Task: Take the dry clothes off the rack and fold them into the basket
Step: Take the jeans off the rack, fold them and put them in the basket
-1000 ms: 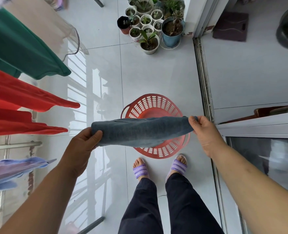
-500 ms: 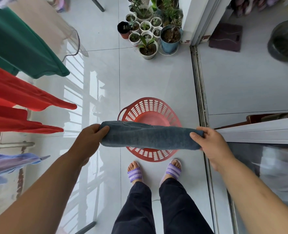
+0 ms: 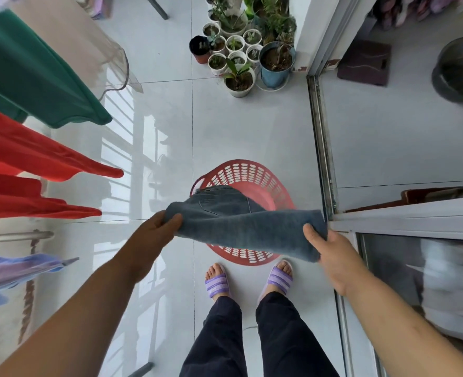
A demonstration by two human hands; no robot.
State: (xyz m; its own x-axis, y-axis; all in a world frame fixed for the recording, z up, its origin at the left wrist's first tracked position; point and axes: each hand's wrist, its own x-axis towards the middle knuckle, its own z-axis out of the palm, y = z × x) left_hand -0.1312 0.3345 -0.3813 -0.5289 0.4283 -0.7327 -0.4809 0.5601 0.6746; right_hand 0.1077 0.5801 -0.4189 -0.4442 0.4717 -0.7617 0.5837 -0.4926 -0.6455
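A folded pair of blue jeans (image 3: 241,227) hangs stretched between my two hands, right above the red plastic basket (image 3: 255,175) on the floor. My left hand (image 3: 154,235) grips the left end of the jeans. My right hand (image 3: 325,251) pinches the right end, thumb on top. The far part of the jeans, with a pocket seam showing, dips toward the inside of the basket. On the left, a green garment (image 3: 34,77), red garments (image 3: 34,159) and a lilac garment (image 3: 13,273) hang on the rack.
Several potted plants (image 3: 241,58) stand on the white tile floor beyond the basket. A sliding door track (image 3: 322,148) runs along the right, with a metal bowl (image 3: 461,69) and a dark mat (image 3: 363,63) past it. My feet in purple slippers (image 3: 216,281) stand just behind the basket.
Both hands have come lower and nearer to me with the jeans. The jeans have loosened from a tight roll, and their far part now droops toward the basket.
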